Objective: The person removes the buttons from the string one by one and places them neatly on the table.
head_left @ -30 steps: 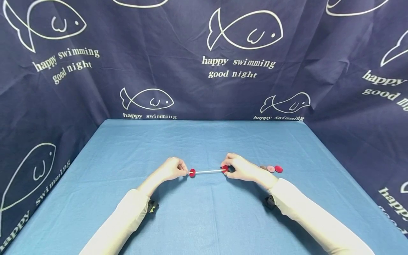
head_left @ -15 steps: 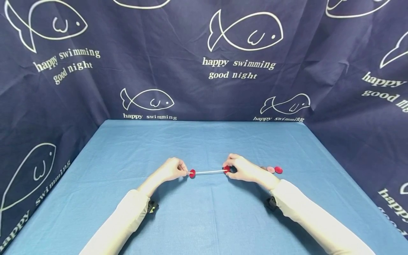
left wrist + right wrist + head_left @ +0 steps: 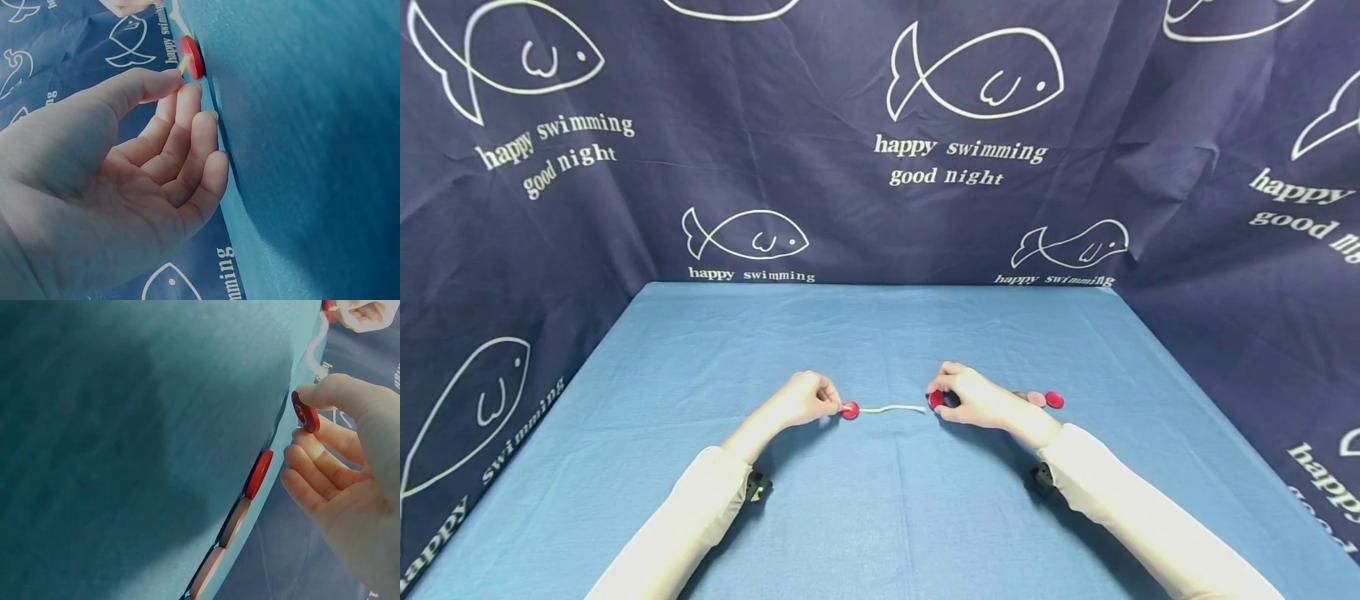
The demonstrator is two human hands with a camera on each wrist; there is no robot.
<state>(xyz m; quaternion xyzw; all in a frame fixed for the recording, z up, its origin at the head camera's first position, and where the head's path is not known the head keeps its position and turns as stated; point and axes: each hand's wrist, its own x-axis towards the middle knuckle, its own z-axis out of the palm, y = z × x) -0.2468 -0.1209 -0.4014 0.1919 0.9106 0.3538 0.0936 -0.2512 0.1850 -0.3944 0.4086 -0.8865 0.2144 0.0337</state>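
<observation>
My left hand [image 3: 808, 395] pinches one end of a white string [image 3: 891, 408] between thumb and fingertips. Threaded on it, close beside those fingertips, is a red button [image 3: 851, 411], which also shows in the left wrist view [image 3: 192, 57]. From there the string runs rightward over the cloth in a slack, slightly wavy line, and its far end lies loose just short of my right hand [image 3: 966, 398]. That hand pinches a second red button [image 3: 305, 414] by its rim, tilted, with holes showing and no string through it.
To the right of and below the right hand, several buttons lie in a row: a red one [image 3: 259, 474], a brown one [image 3: 235, 522], a pink one [image 3: 207, 572] and another red one [image 3: 1054, 400]. Blue cloth [image 3: 880, 517] covers the table; a dark fish-print curtain [image 3: 850, 167] surrounds it.
The right hand's red button has come off the string end and moved slightly right. The string, taut before, has gone slack onto the cloth. The left hand has stayed in place.
</observation>
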